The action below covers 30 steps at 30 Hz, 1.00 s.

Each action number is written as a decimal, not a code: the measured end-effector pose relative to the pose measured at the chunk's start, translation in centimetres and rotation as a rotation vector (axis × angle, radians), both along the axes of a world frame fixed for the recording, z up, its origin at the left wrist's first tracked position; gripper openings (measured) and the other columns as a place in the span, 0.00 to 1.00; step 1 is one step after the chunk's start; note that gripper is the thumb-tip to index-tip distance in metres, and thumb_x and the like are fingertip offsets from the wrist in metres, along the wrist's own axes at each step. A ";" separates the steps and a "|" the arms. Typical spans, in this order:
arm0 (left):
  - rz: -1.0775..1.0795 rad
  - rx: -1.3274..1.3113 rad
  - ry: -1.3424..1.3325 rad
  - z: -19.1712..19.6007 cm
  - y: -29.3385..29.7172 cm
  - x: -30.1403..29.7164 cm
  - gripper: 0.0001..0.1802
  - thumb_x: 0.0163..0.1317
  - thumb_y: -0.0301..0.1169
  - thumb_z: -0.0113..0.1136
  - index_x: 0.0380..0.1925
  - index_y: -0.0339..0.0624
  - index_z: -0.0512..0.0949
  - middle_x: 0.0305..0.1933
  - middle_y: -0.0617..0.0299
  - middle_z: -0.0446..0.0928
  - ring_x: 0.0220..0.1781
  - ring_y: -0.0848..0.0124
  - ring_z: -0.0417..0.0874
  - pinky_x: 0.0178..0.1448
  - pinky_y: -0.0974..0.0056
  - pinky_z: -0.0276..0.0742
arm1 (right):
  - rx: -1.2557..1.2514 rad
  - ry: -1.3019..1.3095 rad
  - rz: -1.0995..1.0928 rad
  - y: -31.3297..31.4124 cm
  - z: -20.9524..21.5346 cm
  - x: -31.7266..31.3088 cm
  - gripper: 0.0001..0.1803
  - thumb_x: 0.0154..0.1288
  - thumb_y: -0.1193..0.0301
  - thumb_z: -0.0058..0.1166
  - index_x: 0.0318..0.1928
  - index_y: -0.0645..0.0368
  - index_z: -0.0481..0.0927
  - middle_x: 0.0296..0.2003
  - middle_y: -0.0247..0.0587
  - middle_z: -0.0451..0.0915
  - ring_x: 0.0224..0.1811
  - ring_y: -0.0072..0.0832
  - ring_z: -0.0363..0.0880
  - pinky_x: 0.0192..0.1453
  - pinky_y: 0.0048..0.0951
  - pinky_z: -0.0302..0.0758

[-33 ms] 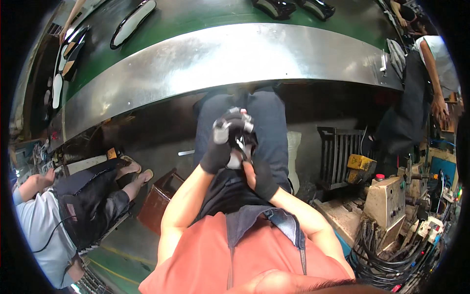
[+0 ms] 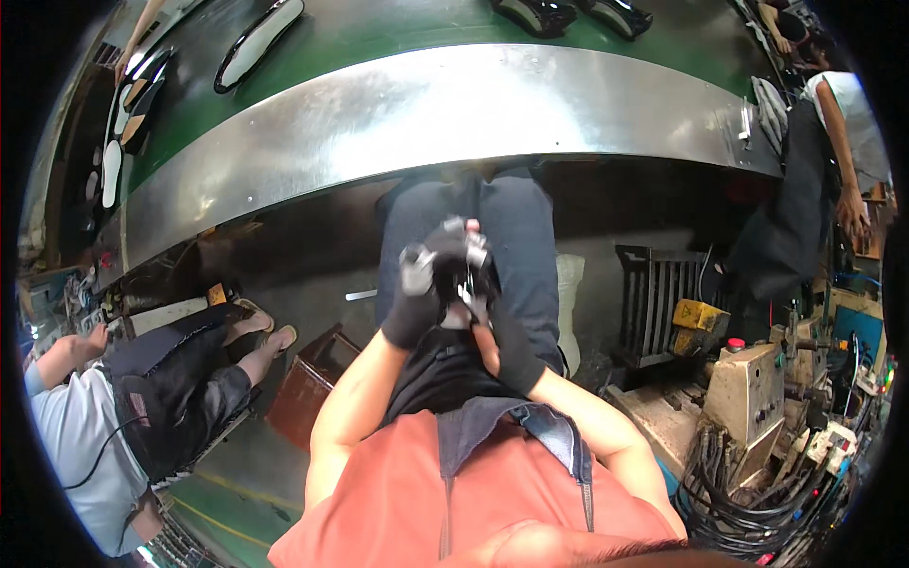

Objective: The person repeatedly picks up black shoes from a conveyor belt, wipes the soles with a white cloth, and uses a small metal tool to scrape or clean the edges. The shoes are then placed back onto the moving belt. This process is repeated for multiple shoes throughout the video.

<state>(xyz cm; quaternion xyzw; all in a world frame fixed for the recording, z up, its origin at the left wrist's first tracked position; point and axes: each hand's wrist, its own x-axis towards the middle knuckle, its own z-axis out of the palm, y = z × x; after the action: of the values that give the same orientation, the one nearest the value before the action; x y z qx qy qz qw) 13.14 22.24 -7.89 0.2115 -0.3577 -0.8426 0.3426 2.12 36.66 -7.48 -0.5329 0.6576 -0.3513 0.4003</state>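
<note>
Both my hands wear dark gloves and are over my lap. Between them is a glossy black shoe (image 2: 463, 288), partly hidden by fingers and blurred; a pale patch shows at its near end. My left hand (image 2: 419, 289), with grey fingertips on its glove, wraps around the shoe's left and far side. On the right and near side, my right hand (image 2: 508, 343) grips it, its bare thumb lying along the shoe. The fingers of the right hand are mostly out of sight behind the shoe.
Ahead runs a metal ledge (image 2: 426, 109) beside a green belt (image 2: 398, 28) carrying black shoes (image 2: 535, 15) and a pale-soled shoe (image 2: 258, 45). A brown box (image 2: 308, 383) stands at left, near a seated person (image 2: 114, 407). At right are a machine (image 2: 745, 388), cables and another person (image 2: 843, 142).
My left hand has shifted slightly down and left, and the shoe has tilted a little between my hands. My right hand has lowered slightly. The surroundings look almost the same.
</note>
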 end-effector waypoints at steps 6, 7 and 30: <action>0.039 -0.356 -0.346 3.6 6.4 3.6 0.50 0.64 0.70 0.34 0.67 0.34 0.60 0.73 0.45 0.58 0.78 0.54 0.52 0.78 0.52 0.41 | -0.076 0.070 0.486 7.8 -2.0 -2.4 0.16 0.57 0.59 0.58 0.35 0.61 0.78 0.42 0.47 0.76 0.48 0.42 0.77 0.49 0.38 0.77; 0.033 -0.301 -0.326 2.9 7.1 3.7 0.49 0.66 0.68 0.32 0.66 0.33 0.62 0.72 0.46 0.60 0.78 0.54 0.52 0.78 0.52 0.42 | -0.149 0.124 0.590 8.7 -3.3 -3.0 0.19 0.56 0.56 0.60 0.34 0.61 0.78 0.42 0.46 0.76 0.50 0.41 0.77 0.51 0.37 0.77; 0.092 -0.587 -1.152 -4.6 0.9 -0.9 0.31 0.65 0.36 0.57 0.65 0.34 0.64 0.51 0.38 0.78 0.50 0.42 0.81 0.52 0.53 0.78 | 0.630 -0.577 -0.046 -7.7 1.0 -9.9 0.27 0.76 0.48 0.39 0.44 0.59 0.79 0.29 0.35 0.79 0.24 0.23 0.77 0.31 0.25 0.77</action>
<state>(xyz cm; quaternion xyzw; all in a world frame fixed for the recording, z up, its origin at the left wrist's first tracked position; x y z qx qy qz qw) 12.28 23.10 -12.47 0.5423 -0.6901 -0.4460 0.1752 -7.75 28.91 -6.47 -0.2498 0.6057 -0.2768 0.7030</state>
